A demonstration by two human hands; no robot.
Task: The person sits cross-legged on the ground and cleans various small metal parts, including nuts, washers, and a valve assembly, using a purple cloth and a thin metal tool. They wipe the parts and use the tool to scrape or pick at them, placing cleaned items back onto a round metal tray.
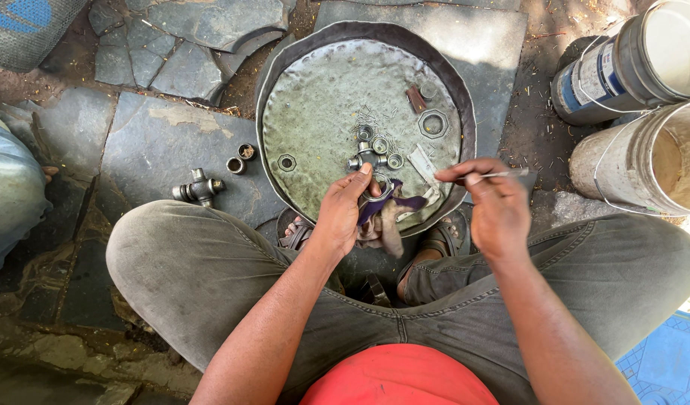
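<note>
Seated cross-legged on dark slate paving, looking down at a wide, shallow, dented round metal pan (315, 112). Left hand (343, 210) closed around a small grey steel bearing cup ring (380, 187), thumb tip up near its top, fingers curled beneath, with a scrap of purple and beige rag (386, 217) bunched under the grip. Right hand (499, 206) pinched shut, thumb against forefinger, on a thin straight metal needle-like pin (502, 175); pin running level, its free end pointing away from the left hand.

Just beyond the left thumb, inside the pan: a grey steel cross-shaped joint piece (366, 159) with several small round caps around it, a scatter of fine loose needles, and two hexagonal nuts (433, 124) farther out. Well off to the outer side of the left grip, on the slate: a second cross-shaped steel joint (199, 187) and two small open cups (241, 159). Past the right grip: two white plastic buckets (645, 150).

Likely handling: cup small, rigid, heavy for its size, probably greasy and slippery, so best gripped around the outer wall with the rag for friction. Pin very light, stiff, easily dropped or lost among the others; best pinched near mid-length between fingertips, as here.
</note>
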